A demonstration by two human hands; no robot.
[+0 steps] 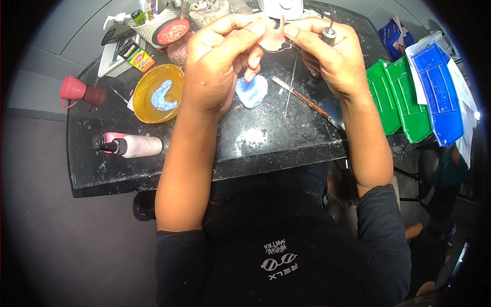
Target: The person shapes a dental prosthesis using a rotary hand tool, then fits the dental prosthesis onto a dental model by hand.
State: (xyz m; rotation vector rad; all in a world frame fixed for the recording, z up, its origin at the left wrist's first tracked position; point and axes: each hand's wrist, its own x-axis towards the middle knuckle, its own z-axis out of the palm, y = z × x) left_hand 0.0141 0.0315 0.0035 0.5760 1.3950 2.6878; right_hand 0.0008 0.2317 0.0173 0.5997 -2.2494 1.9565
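Observation:
High over the far part of the black table, my left hand (220, 66) pinches a thin pink denture plate (273, 42) between thumb and fingers. My right hand (332, 61) is closed around a rotary handpiece (329, 35), its thin bit pointing up. The right thumb and fingertip meet the plate's right edge. Much of the handpiece's body is hidden by the hand. Below and between the hands, a light blue dental cast (250, 92) lies on the table. To its right are a wooden-handled knife (309, 101) and a slim metal instrument (290, 89).
A yellow bowl (140, 106) left of my arm holds a blue horseshoe-shaped cast (164, 97). Nozzle bottles (140, 146) lie near the left front, with a red cup (73, 88) beyond. Green trays (409, 97) and a blue tray (439, 92) flank the right. A woven basket (156, 28) stands behind.

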